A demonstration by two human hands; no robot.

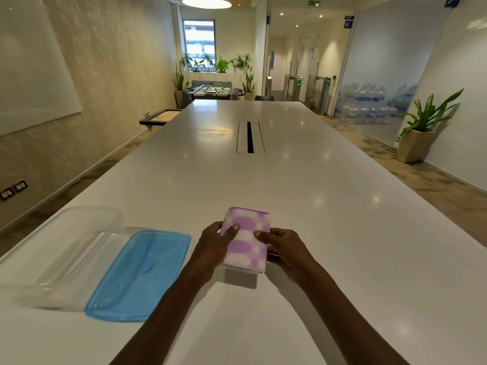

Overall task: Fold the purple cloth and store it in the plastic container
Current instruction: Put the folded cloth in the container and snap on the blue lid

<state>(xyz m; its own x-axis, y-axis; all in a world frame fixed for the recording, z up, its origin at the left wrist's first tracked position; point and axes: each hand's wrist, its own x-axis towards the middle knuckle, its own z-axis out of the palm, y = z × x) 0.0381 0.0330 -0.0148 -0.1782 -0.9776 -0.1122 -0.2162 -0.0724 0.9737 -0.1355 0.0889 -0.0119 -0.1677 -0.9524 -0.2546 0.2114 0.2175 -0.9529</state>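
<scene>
Two bare hands, one cloth, one container, one lid: that is all that sits at this end of the long, glossy white table [303, 180]. The folded purple-and-white terry cloth [246, 239] is a thick, soft, oblong bundle with rounded purple blotches on its fuzzy nap. Its long axis runs away from the person, leaning slightly to the right, with a purple-edged far end. It is raised a little above the tabletop, casting a shadow beneath its near end. The left hand [214, 246] clasps the cloth's left side, thumb pressed on top; the right hand [283, 246] clasps the right side likewise, fingers curled under. Both are closed firmly around the bundle. Well to the left lies the clear, rectangular plastic container [63, 256], open-topped with rounded corners. Between it and the hands, the translucent blue rectangular plastic lid [139, 275] lies flat, its left edge overlapping the container.
</scene>
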